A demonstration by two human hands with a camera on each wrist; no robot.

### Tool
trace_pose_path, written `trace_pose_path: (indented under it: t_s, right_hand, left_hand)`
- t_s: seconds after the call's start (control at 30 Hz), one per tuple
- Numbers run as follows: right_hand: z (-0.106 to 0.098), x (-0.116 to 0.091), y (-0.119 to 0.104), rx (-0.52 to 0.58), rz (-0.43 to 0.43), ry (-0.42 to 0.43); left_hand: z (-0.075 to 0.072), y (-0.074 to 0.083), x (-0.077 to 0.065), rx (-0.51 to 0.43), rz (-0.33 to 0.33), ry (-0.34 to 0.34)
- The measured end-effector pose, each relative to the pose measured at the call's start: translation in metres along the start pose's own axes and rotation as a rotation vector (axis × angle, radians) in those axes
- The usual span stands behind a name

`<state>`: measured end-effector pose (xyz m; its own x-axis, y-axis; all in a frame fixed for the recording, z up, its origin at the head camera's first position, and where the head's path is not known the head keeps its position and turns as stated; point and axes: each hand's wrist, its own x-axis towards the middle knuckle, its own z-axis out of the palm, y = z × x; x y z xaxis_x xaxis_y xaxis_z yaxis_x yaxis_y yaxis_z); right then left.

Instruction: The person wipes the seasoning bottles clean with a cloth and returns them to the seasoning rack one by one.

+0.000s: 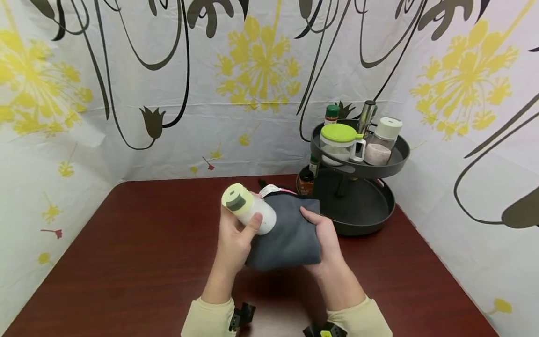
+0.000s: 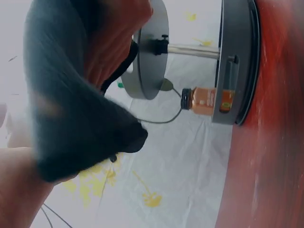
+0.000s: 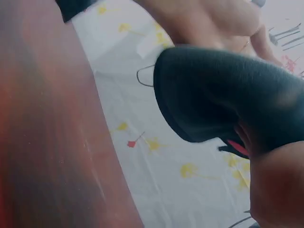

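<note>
My left hand (image 1: 236, 236) grips a small white bottle (image 1: 264, 219) with a pale yellow-green cap, tilted up to the left. The bottle lies against the front of a dark grey fabric pouch (image 1: 290, 238). My right hand (image 1: 326, 238) holds the pouch by its right side, thumb on the front and the other fingers hidden behind. Along its top, the pouch has a dark edge, with a bit of pink and a white label (image 1: 271, 189) showing. Both wrist views show the pouch (image 2: 61, 109) close up and blurred; the bottle cannot be made out there.
A two-tier dark grey round rack (image 1: 358, 229) stands at the table's back right. Its upper tier bears a green-lidded jar (image 1: 338, 140), a white-capped shaker (image 1: 379, 147) and other containers. On the lower tier is a brown bottle (image 1: 306, 183). Patterned cloth (image 1: 168, 159) surrounds the dark red table (image 1: 126, 262).
</note>
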<state>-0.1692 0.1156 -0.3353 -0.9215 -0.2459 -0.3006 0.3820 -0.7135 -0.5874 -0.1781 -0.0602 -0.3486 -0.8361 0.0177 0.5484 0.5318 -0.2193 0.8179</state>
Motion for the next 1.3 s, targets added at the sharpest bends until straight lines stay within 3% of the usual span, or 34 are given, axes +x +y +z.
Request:
trace_pose_path:
  t_s: [0.2, 0.3, 0.53, 0.63, 0.77, 0.87, 1.17, 1.3]
  right_hand:
    - [0.001, 0.003, 0.015, -0.066, 0.066, -0.076]
    - [-0.003, -0.002, 0.019, -0.128, 0.097, -0.062]
    - [-0.002, -0.004, -0.003, -0.046, -0.006, 0.019]
    - [0.001, 0.001, 0.001, -0.037, -0.018, -0.017]
    - [0.0, 0.001, 0.011, -0.096, 0.037, -0.07]
    - [-0.005, -0.004, 0.013, -0.15, 0.074, -0.056]
    - [-0.018, -0.018, -0.02, -0.148, -0.006, 0.065]
    - [-0.028, -0.027, -0.037, -0.18, -0.038, 0.078]
  left_hand:
    - [0.002, -0.002, -0.002, -0.033, 0.034, 0.017]
    - [-0.002, -0.004, -0.001, -0.038, 0.023, 0.038]
    - [0.003, -0.001, 0.002, -0.042, 0.047, 0.036]
    - [0.008, 0.001, 0.002, -0.027, 0.051, 0.003]
    - [0.01, 0.0, 0.002, -0.01, 0.03, -0.007]
    - [0.008, -0.001, 0.003, -0.002, 0.009, 0.001]
    - [0.003, -0.001, 0.005, 0.04, -0.053, -0.021]
    - [0.0, -0.003, 0.004, 0.094, -0.099, -0.037]
